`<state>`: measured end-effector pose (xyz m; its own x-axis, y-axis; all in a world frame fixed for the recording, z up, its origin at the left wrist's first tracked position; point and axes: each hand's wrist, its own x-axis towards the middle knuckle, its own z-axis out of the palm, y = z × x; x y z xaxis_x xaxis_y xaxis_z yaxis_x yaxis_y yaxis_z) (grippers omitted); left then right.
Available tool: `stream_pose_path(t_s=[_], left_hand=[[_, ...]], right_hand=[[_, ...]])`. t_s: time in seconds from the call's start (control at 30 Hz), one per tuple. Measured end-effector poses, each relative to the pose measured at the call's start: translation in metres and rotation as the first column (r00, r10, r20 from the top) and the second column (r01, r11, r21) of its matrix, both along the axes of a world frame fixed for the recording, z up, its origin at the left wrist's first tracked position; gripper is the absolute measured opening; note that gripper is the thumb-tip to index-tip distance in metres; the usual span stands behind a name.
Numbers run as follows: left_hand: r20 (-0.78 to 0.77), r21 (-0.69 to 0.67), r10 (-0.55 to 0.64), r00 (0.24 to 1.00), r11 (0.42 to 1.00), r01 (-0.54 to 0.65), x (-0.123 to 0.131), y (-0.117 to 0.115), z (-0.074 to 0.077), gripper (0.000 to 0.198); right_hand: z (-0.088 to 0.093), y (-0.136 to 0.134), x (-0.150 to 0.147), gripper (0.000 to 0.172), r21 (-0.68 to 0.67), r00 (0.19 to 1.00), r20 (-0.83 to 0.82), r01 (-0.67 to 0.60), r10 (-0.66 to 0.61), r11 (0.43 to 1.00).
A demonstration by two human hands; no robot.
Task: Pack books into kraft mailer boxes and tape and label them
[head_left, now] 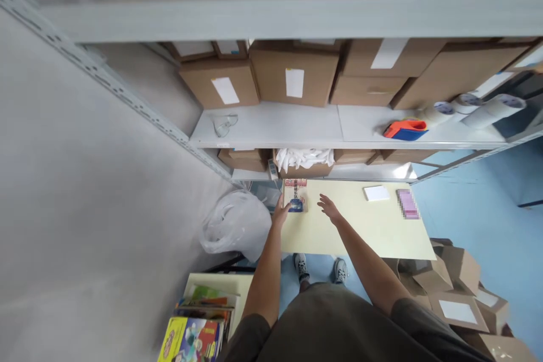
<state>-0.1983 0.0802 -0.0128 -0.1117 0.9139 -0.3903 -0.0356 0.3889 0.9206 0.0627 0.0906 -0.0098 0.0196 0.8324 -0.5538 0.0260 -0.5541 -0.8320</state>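
One book (295, 193) against left hand (280, 216)

Pale yellow rectangular tabletop (360, 229) is carrying a red-and-white printed book (296, 186) far left, small blue object (296, 205) sitting at its near edge; white square pad (376, 193) and pink flat card (408, 203) lying far right.

Boxes (292, 76), tape rolls (496, 107) and an orange dispenser (405, 129) line the shelf (271, 124).
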Motion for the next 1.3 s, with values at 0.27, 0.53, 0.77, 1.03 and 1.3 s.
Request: stream_pose_path(t_s=[0.27, 0.53, 0.77, 1.03, 1.3], left_hand=[[0.082, 0.065, -0.118, 0.99, 0.991, 0.113, 0.118, 0.022, 0.042, 0.093], [0.111, 0.243, -0.389, 0.915, 0.903, 0.354, 0.28, 0.068, 0.094, 0.093], [-0.034, 0.315, -0.426, 0.904, 0.854, 0.414, 0.368, 0.087, 0.147, 0.081], [-0.171, 0.398, -0.302, 0.938, 0.85, 0.346, 0.356, 0.064, 0.183, 0.066], [-0.174, 0.378, -0.165, 0.971, 0.899, 0.221, 0.293, 0.041, 0.172, 0.062]], right_hand=[[0.092, -0.012, 0.131, 0.067, 0.198, 0.975, -0.06, 0.224, -0.216, 0.954], [0.142, 0.021, 0.282, 0.066, 0.394, 0.946, -0.11, 0.324, -0.306, 0.86], [0.181, 0.109, 0.354, 0.056, 0.584, 0.961, 0.082, 0.168, -0.263, 0.794], [0.245, 0.211, 0.347, 0.053, 0.518, 0.716, 0.688, -0.375, -0.114, 0.769], [0.235, 0.216, 0.341, 0.025, 0.532, 0.654, 0.735, -0.392, -0.179, 0.751]])
